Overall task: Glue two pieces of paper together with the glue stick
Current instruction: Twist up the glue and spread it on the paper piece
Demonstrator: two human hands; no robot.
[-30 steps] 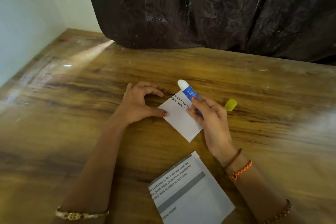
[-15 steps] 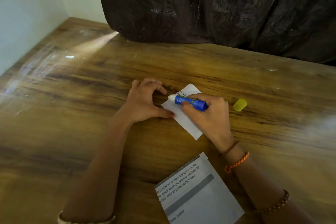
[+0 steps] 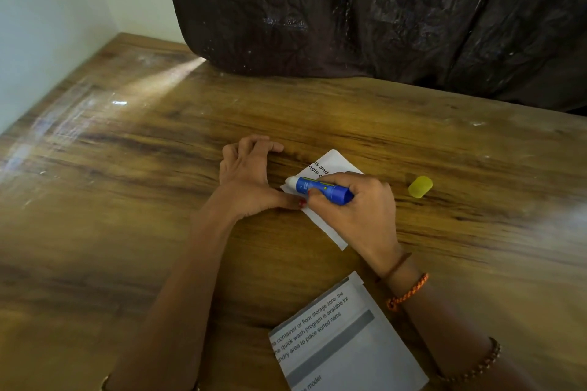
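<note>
Now the right hand grips the glue stick on the small paper mid-table; the left hand, fingers spread, pins its edge. Slack pressure could let it skid or crumple.

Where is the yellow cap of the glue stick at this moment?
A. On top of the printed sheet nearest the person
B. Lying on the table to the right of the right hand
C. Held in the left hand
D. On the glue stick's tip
B: the yellow cap lies alone on the wooden table, clear of the right hand, which holds the uncapped glue stick against the small paper.
</note>
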